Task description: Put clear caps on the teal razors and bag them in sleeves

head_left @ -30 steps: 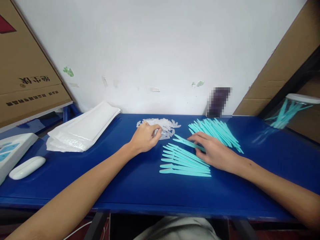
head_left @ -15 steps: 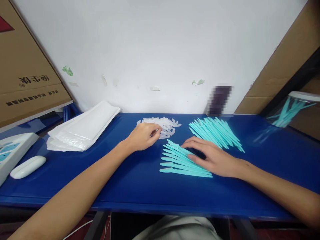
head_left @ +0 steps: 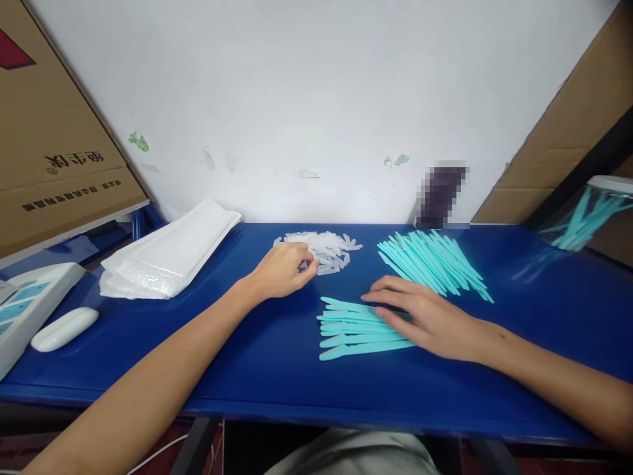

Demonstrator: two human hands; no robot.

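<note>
Right hand (head_left: 422, 313): loosely open over near row of slim turquoise plastic sticks (head_left: 353, 326). Left hand (head_left: 281, 270): curled beside far translucent-white plastic pieces (head_left: 329, 244), cannot tell if gripping. Could skew the row by pressing unevenly.

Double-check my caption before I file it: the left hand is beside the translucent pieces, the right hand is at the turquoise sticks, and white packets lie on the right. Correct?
No: the white packets lie on the left, as the head view shows. The rest stands: the left hand is beside the translucent pieces, the right hand at the turquoise sticks.
</note>
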